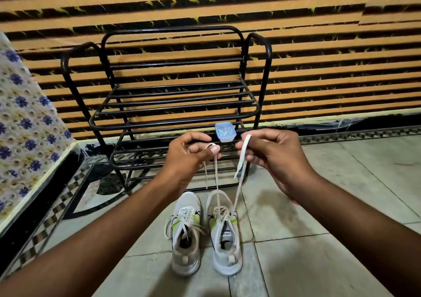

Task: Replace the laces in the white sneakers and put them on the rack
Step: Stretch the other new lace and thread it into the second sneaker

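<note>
A: Start closest to the lens. What do you have?

B: From my remote feed, two bare forearms reach in from the bottom corners. Between them, on the grey tiled floor, stand the two sneakers side by side, heels toward me, toes toward the rack. They nearly touch.

A: Laces?

B: The left sneaker has its lace loose and splayed over the tongue, ends hanging off the sides. The right sneaker has a lace threaded in its eyelets, and both ends rise from it to the hands.

A: And the hands?

B: Both are held above the toes, level with each other and a little apart. My left hand pinches one strand between thumb and curled fingers; a short tail hangs down beside it. My right hand pinches the other strand, with the flat end folded over the forefinger and dangling.

A: Is the lace taut?

B: Fairly straight on both sides, with the shoe flat on the floor.

A: Further back?

B: Just behind the hands, a small clear box with a blue rim sits on a lower tier of the black metal rack. I cannot tell what is in it. The rack's upper tiers hold nothing I can make out. A flowered cloth covers something at the left edge. Behind everything, a wall of orange and black stripes
</note>
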